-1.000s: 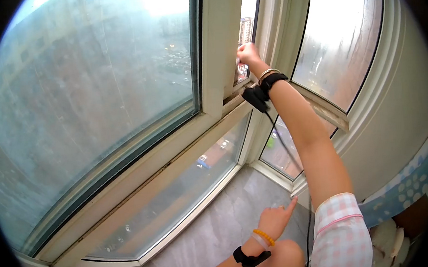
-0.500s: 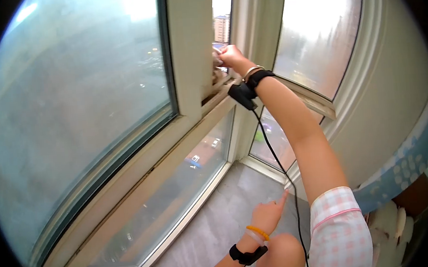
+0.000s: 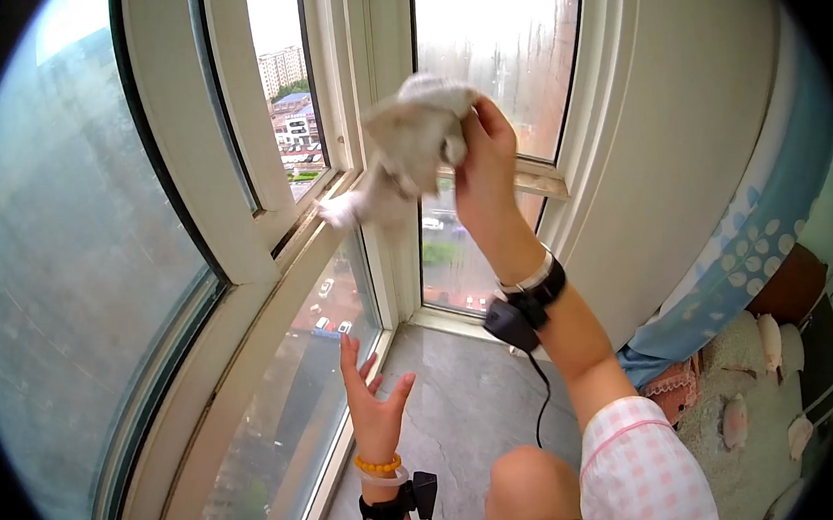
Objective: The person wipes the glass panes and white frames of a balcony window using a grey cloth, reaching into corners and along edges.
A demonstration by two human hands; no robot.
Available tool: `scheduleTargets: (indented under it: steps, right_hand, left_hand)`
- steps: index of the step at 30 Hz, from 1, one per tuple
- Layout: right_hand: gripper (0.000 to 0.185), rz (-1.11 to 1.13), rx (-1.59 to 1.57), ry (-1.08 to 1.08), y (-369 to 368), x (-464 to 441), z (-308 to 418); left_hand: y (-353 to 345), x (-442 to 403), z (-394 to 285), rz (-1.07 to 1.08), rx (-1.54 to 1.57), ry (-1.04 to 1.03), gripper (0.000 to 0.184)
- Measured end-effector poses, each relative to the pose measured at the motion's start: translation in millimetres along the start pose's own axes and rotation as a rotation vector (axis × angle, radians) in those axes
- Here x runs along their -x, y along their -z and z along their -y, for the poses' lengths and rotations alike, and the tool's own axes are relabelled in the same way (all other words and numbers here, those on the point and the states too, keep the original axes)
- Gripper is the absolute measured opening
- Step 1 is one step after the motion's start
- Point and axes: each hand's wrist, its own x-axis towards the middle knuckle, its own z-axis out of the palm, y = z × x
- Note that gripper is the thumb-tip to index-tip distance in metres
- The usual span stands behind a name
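Base: Report the state of both hands.

Operator: Through the head camera, I read the right hand [image 3: 488, 182] as pinched: thumb and fingers grip a grey-white cloth [image 3: 418, 139]. The cloth hangs, motion-blurred, before the window corner; I cannot tell whether it touches the frame. The left hand [image 3: 377, 412] is raised, fingers spread wide, near the lower pane [image 3: 275, 444].

Base: List enclosures and contents.

Operator: I log a white window frame [image 3: 171, 132] containing fogged glass [image 3: 51, 285]. The right wrist strap [image 3: 549, 285] carries a black module [image 3: 512, 325]. At right, a pink item [image 3: 675, 392] lies beside blue dotted fabric [image 3: 749, 246]; I cannot tell whether it is a container.
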Motion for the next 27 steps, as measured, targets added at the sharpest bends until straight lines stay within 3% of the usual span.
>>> scheduleTargets:
  steps: [1, 3, 7, 8, 9, 11, 12, 13, 14, 16, 17, 19, 20, 22, 25, 26, 27]
  right_hand:
    - [0.02, 0.047, 0.009, 0.001, 7.2, -0.3, -2.1]
    - [0.021, 0.115, 0.046, -0.347, 20.7, 51.3, -10.2]
    - [0.022, 0.195, -0.042, -0.641, 43.8, 92.6, -24.0]
    - [0.022, 0.195, -0.043, -0.647, 50.0, 98.9, -21.6]
    - [0.021, 0.132, -0.078, -0.666, 59.7, 106.3, -18.4]
    - [0.021, 0.07, -0.108, -0.675, 85.2, 115.2, -13.2]
    - [0.021, 0.042, 0.113, -0.765, 109.0, 121.2, -18.4]
    - [0.023, 0.024, 0.336, -0.849, 128.4, 126.5, -27.9]
    - [0.023, 0.018, 0.339, -0.849, 148.2, 139.4, -42.1]
    - [0.049, 0.23, 0.763, -0.202, 179.1, 167.2, -67.1]
    - [0.049, 0.235, 0.771, -0.201, 173.9, 176.8, -66.0]
    - [0.074, 0.612, 0.762, -0.375, 146.5, 194.5, -67.7]
    - [0.074, 0.622, 0.761, -0.385, 139.2, 199.5, -74.2]
    - [0.097, 0.893, 0.748, -0.307, 125.9, 210.2, -89.2]
    - [0.095, 0.77, 0.64, -0.495, 125.4, 210.8, -93.7]
    - [0.085, 0.656, 0.669, -0.552, 126.4, 209.7, -89.2]
    - [0.085, 0.663, 0.68, -0.554, 131.4, 204.7, -87.0]
  left_hand:
    - [-3.1, -0.2, 1.2, -0.001, 0.0, 0.001, 0.1]
    - [-10.5, 0.1, 5.9, 0.034, -0.219, -0.241, 0.103]
    - [-25.7, 0.6, 20.5, 0.123, -0.124, -0.207, 0.106]
    - [-31.8, 0.6, 34.2, 0.12, -0.218, -0.215, 0.086]
    - [-35.1, 2.4, 54.3, 0.123, -0.223, -0.202, 0.086]
    - [-38.5, -0.3, 87.3, 0.258, 0.026, 0.116, 0.056]
    - [-41.4, 2.6, 91.8, 0.267, 0.026, 0.12, 0.056]
    - [-43.2, 3.6, 94.5, 0.104, 0.279, 0.203, 0.045]
    - [-45.3, 5.5, 95.8, -0.056, 0.531, 0.287, 0.037]
    - [-49.9, 6.3, 96.7, -0.076, 0.586, 0.31, 0.034]
    - [-52.6, 7.1, 95.7, -0.102, 0.636, 0.335, 0.031]
    - [-64.6, 13.2, 75.7, -0.103, 0.703, 0.403, 0.031]
    - [-71.6, 16.2, 72.2, -0.138, 0.757, 0.399, 0.032]
    - [-74.8, 21.7, 59.2, -0.103, 0.892, 0.446, 0.038]
    - [-82.3, 24.2, 62.3, -0.063, 0.881, 0.441, 0.064]
    - [-80.8, 23.6, 62.1, -0.075, 0.891, 0.443, 0.064]
    - [-79.1, 22.0, 62.2, 0.057, 0.881, 0.321, 0.074]
